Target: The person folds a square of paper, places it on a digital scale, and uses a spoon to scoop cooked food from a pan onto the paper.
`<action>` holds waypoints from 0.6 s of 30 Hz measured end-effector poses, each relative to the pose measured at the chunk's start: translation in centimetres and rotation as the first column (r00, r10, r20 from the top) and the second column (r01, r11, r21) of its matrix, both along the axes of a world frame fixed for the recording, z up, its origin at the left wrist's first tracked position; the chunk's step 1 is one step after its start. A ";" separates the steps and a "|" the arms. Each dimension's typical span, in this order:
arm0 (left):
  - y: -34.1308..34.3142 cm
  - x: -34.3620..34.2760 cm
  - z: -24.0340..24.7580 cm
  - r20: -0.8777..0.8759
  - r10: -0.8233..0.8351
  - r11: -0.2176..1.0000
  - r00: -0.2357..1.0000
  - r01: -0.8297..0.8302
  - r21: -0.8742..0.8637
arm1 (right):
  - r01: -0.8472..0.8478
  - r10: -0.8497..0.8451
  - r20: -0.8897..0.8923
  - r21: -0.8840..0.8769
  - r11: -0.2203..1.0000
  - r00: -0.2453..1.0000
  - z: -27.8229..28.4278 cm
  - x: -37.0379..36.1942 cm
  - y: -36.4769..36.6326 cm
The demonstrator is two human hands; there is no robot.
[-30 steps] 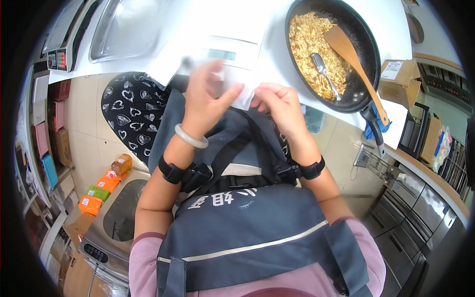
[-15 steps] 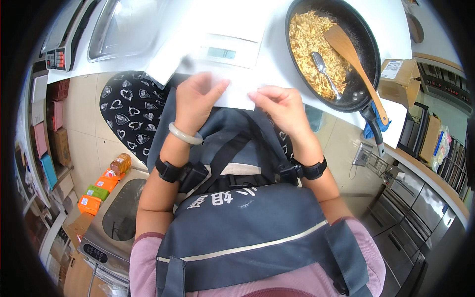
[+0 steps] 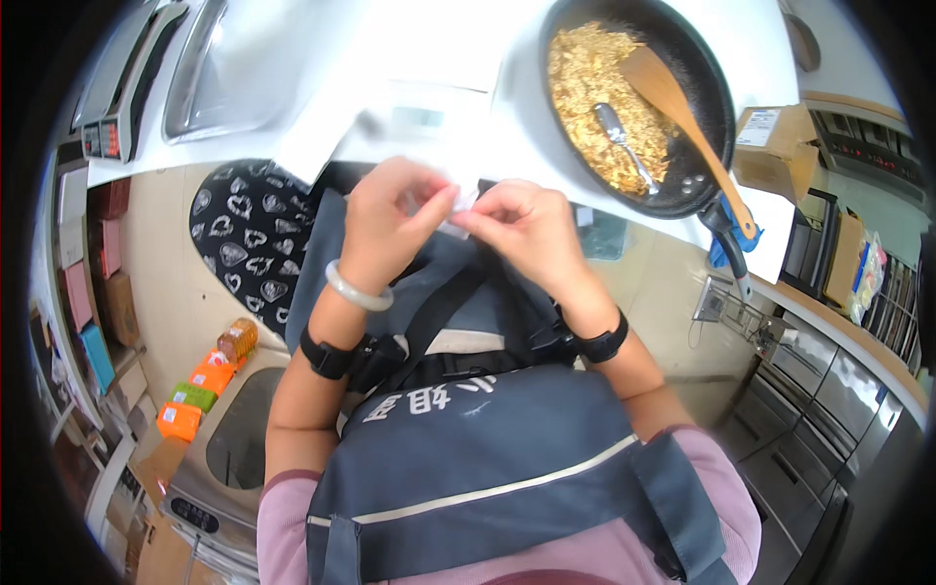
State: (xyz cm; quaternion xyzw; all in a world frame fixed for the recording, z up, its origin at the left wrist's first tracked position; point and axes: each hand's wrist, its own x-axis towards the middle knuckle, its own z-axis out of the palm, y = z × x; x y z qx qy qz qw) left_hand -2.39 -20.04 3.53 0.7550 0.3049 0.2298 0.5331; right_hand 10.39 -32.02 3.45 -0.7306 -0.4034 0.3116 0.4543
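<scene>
My left hand point(image 3: 392, 216) and my right hand point(image 3: 526, 232) meet in front of my apron, at the near edge of the white table. Thumb and fingers of both pinch a thin, crumpled white piece point(image 3: 462, 208), like paper or film. Its exact kind is too blurred to tell. Just beyond the hands stands a white kitchen scale with a small grey display point(image 3: 417, 118). To the right a black frying pan point(image 3: 710, 83) holds golden, shredded-looking food point(image 3: 588, 88). A wooden spatula point(image 3: 682, 107) and a metal spoon point(image 3: 626, 141) rest in the pan.
A shallow shiny tray point(image 3: 185, 107) and a second scale with red buttons point(image 3: 102, 138) are at the table's left. A cardboard box point(image 3: 780, 156) stands beyond the pan's handle point(image 3: 731, 249). Below left are a heart-patterned black cover point(image 3: 249, 219) and several orange and green packages point(image 3: 190, 400).
My hands have come closer together, and the white piece between them is now gathered between the fingertips. The table and pan have shifted slightly left in view.
</scene>
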 end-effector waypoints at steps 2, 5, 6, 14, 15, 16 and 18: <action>-0.2 -0.2 -1.2 0.025 0.044 0.975 0.999 -0.038 -0.217 | -0.019 0.018 0.054 0.025 0.999 0.998 0.3 -0.1 0.2; -0.2 -0.2 -0.8 0.060 -0.007 0.942 0.998 0.027 -0.334 | -0.056 0.040 0.176 0.082 0.995 0.984 0.6 0.0 0.2; -0.1 -0.4 -0.8 0.044 -0.076 0.939 0.996 0.086 -0.332 | -0.080 0.063 0.202 0.075 0.994 0.977 0.6 -0.1 0.2; 0.4 -0.9 -0.2 0.036 -0.115 0.704 0.993 0.108 -0.702 | -0.185 0.171 0.185 0.061 0.981 0.968 0.9 0.3 0.0; 0.3 -0.8 0.0 0.067 -0.125 0.644 0.990 0.132 -0.754 | -0.180 0.168 0.177 0.052 0.982 0.970 1.1 0.3 -0.1; 0.2 -0.7 0.1 0.097 -0.133 0.579 0.986 0.156 -0.800 | -0.182 0.170 0.183 0.054 0.982 0.968 1.0 0.3 -0.1; 0.1 -0.6 -0.1 0.089 -0.131 0.581 0.987 0.149 -0.800 | -0.182 0.167 0.187 0.069 0.981 0.968 1.2 0.4 0.0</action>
